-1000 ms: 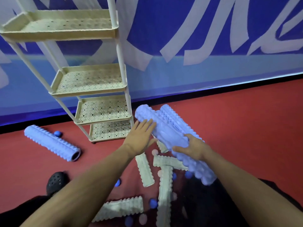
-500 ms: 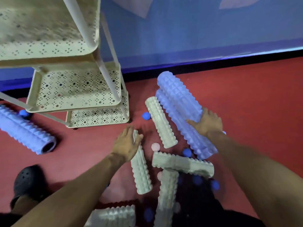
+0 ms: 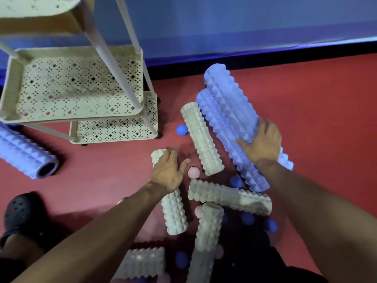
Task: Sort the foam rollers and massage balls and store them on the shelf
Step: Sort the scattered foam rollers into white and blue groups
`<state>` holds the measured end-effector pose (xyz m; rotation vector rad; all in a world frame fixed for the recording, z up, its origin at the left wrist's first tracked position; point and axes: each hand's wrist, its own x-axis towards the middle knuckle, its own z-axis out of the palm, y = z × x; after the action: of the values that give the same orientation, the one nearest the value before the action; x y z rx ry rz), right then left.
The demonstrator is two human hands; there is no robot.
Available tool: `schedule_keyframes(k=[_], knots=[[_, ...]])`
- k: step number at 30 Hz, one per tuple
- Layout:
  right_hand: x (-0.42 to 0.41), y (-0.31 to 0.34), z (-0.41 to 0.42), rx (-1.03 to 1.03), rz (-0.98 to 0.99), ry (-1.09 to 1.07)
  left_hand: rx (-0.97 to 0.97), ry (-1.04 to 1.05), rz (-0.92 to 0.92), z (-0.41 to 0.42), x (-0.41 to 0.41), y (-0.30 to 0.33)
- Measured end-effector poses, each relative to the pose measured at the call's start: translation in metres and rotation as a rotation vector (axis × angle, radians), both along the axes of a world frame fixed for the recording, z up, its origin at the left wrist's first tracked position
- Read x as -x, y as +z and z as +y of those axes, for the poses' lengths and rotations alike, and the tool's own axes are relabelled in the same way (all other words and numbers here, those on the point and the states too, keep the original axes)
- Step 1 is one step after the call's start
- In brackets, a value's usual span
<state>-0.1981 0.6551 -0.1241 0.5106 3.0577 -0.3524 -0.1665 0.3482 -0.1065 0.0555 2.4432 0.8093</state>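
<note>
Head view is showing your two arms reaching down over a red floor [image 3: 326,111]. Your left hand [image 3: 169,170] is lying on top of a pale green roller [image 3: 173,209], with its fingers straight and spread; it is touching the roller, not wrapping round it. Your right hand [image 3: 263,144] is resting flat on a big purple roller [image 3: 230,103], fingers stretched out along its bumps. A second purple roller [image 3: 224,135] is lying just beside that one, touching it. Another pale green roller [image 3: 202,139] is lying between your hands, with a blue ball [image 3: 181,130] right next to it. A pink spiky ball [image 3: 193,172] is sitting near your left thumb. More pale green rollers are lying crossed lower down: one sideways [image 3: 228,197], one pointing toward you [image 3: 206,242], and one at the bottom edge [image 3: 142,262]. More blue balls [image 3: 235,181] are hiding among them in the dark. One more purple roller [image 3: 22,152] is lying far off to the left. The cream shelf [image 3: 12,84] with little holes is standing near the blue wall [image 3: 224,23], and its trays are holding nothing. A black shoe [image 3: 22,213] is showing at the bottom left.
</note>
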Motion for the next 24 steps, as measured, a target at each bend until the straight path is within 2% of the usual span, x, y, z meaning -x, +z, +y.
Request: schedule_keyframes(k=[2, 3, 6, 8, 10, 14, 20, 24], knots=[[-0.006, 0.001, -0.018, 0.042, 0.135, 0.154, 0.004, 0.004, -0.021, -0.005, -0.004, -0.002], [-0.01, 0.001, -0.031, 0.093, 0.14, 0.218, 0.003, 0.014, -0.034, -0.008, -0.006, -0.002], [-0.018, -0.009, -0.071, 0.21, -0.088, 0.306, -0.003, 0.043, -0.05, -0.018, -0.01, -0.003], [-0.02, -0.024, -0.092, 0.296, -0.318, 0.187, -0.005, 0.046, -0.039, -0.026, -0.012, -0.005], [-0.018, -0.039, -0.104, 0.341, -0.432, 0.046, -0.002, 0.061, -0.051, -0.037, -0.014, -0.01], [-0.017, -0.066, -0.114, 0.347, -0.485, -0.042, 0.011, 0.091, -0.112, -0.062, -0.023, -0.022], [-0.035, -0.079, -0.113, 0.536, -0.465, -0.123, -0.004, 0.141, -0.099, -0.086, -0.03, -0.024], [-0.047, -0.066, -0.119, 0.568, -0.637, -0.094, 0.002, 0.164, -0.114, -0.093, -0.036, -0.018]])
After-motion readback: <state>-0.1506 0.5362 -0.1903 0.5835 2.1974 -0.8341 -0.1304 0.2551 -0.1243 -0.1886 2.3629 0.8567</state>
